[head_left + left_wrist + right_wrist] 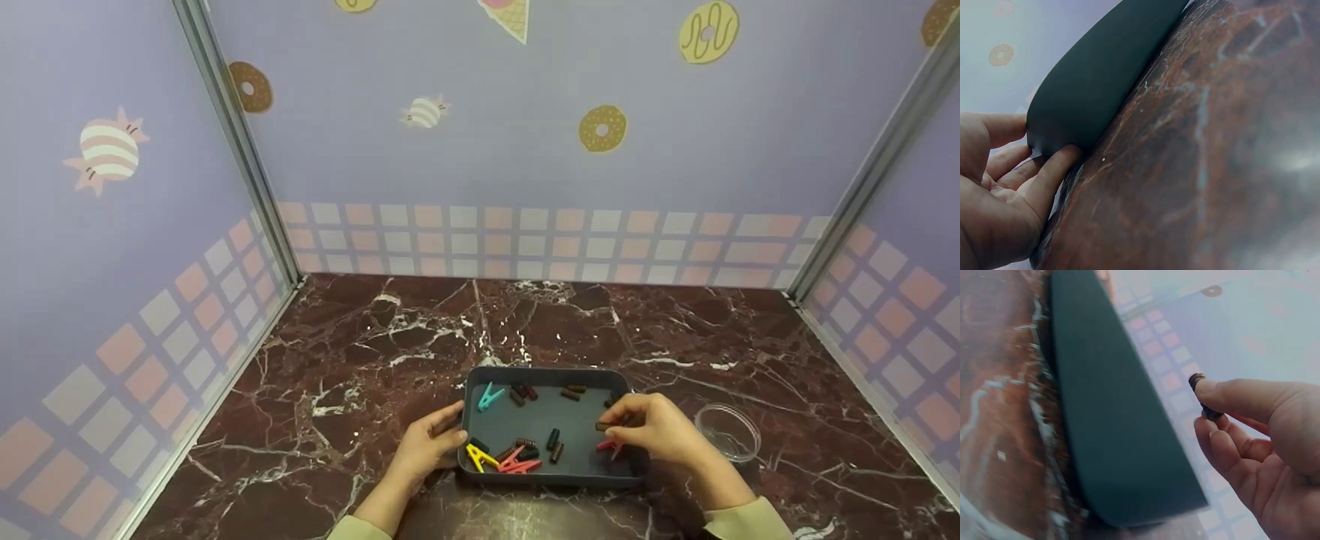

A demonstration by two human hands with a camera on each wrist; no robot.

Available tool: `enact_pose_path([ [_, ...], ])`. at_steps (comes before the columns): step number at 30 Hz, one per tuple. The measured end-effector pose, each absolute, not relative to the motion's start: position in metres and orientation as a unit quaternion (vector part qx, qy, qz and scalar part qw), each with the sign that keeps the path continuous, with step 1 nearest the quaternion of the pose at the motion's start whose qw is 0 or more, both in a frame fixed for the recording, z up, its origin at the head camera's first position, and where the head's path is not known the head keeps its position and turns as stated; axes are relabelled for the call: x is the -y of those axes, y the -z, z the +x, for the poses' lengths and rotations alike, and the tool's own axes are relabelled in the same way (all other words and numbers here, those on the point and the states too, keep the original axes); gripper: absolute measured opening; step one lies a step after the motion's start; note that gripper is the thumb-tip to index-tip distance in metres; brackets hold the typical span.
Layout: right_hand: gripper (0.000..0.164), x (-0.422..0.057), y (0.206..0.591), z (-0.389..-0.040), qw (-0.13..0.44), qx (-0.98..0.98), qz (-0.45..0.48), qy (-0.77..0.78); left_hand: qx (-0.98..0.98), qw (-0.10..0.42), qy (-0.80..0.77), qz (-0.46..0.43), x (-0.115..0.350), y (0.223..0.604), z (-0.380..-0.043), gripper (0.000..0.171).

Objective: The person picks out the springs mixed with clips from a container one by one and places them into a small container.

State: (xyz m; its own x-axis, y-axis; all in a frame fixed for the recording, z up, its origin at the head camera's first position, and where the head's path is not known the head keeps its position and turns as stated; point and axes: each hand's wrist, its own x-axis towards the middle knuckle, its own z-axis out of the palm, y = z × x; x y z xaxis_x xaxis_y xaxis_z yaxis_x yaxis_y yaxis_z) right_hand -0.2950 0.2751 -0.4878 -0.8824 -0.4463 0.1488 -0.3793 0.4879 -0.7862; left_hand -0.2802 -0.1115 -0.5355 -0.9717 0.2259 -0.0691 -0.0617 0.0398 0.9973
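Note:
A dark grey-green rectangular tray [551,478] stands on the table. My left hand [429,444] touches its left end wall, fingers fairly straight, as the left wrist view also shows. Above the tray's right side my right hand [660,431] pinches a small brown spring [1205,396] between thumb and fingers. Inside the tray lie a turquoise clothespin [490,397], a yellow clothespin [480,457] and pink-red clothespins [517,463]. A red clothespin [610,448] is partly hidden under my right hand. Several small springs, brown, dark red and dark green, are scattered about, including a dark green spring [553,439].
A round clear plastic dish [727,433] sits right of the tray, beside my right wrist. The dark red marbled table [390,337] is bounded by patterned panels at the left, back [495,172] and right.

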Motion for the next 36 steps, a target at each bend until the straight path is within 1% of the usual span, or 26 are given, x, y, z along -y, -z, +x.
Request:
enact_pose_path([
  [3, 0.012, -0.284, 0.481, -0.294, 0.03, -0.864, -0.245, 0.439, -0.713, 0.104, -0.691, 0.058, 0.112, 0.537, -0.281, 0.061],
  [12, 0.016, -0.321, 0.46, -0.288, 0.043, -0.857, -0.234, 0.458, -0.712, 0.103, -0.692, 0.066, 0.112, 0.54, -0.281, 0.062],
  [22, 0.017, -0.365, 0.449, -0.28, 0.012, -0.868, -0.205, 0.452, -0.71, 0.104, -0.693, 0.058, 0.111, 0.54, -0.281, 0.061],
  [30, 0.026, -0.4, 0.448, -0.274, 0.042, -0.871, -0.171, 0.459, -0.705, 0.112, -0.698, 0.057, 0.111, 0.537, -0.281, 0.062],
  [36, 0.031, -0.414, 0.448, -0.276, 0.057, -0.89, -0.12, 0.436, -0.708, 0.106, -0.696, 0.054, 0.112, 0.538, -0.282, 0.063],
])
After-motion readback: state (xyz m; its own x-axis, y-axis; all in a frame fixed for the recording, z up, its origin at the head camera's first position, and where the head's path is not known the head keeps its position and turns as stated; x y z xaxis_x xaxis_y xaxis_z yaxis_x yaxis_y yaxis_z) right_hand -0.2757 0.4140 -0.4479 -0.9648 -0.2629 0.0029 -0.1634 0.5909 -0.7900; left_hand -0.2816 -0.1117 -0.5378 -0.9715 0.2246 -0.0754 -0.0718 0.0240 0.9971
